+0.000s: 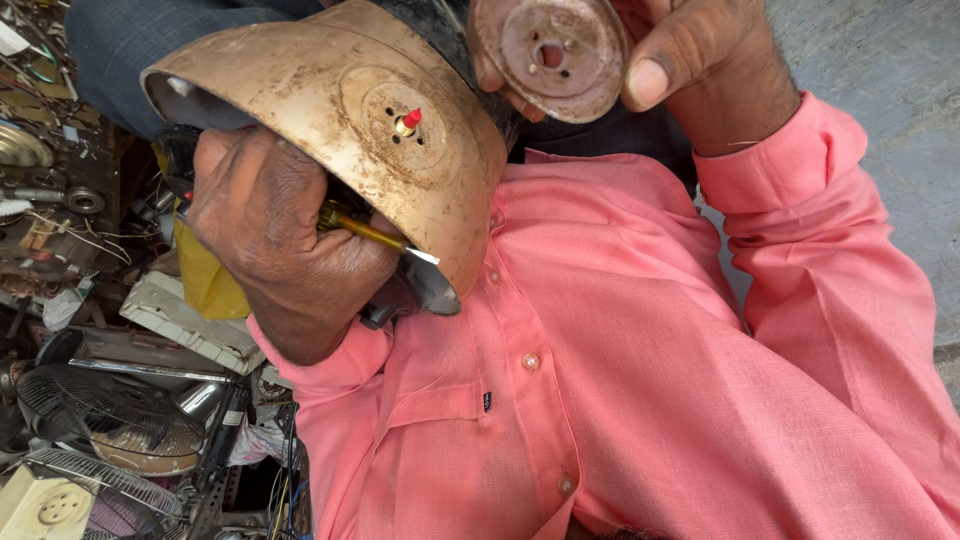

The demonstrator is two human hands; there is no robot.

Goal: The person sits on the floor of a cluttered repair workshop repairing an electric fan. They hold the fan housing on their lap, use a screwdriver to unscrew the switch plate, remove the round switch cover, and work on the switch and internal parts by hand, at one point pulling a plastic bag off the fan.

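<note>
Fingers [300,270] of our left hand [270,240] wrap a yellow-handled screwdriver [365,230] and steady the dished brass cover [340,110], a red-tipped shaft [408,121] poking through its centre. Our right hand [690,60] pinches a rusty round disc [550,55] up near the top edge. Risk, as we judge it: the cover slipping off the thin grip into the scrap fans [110,410] below

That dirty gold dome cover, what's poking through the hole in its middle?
A small brass shaft with a red tip sticks out of the gold dome cover. What it joins to inside is hidden; the left hand holds a yellow-handled tool underneath.
</note>
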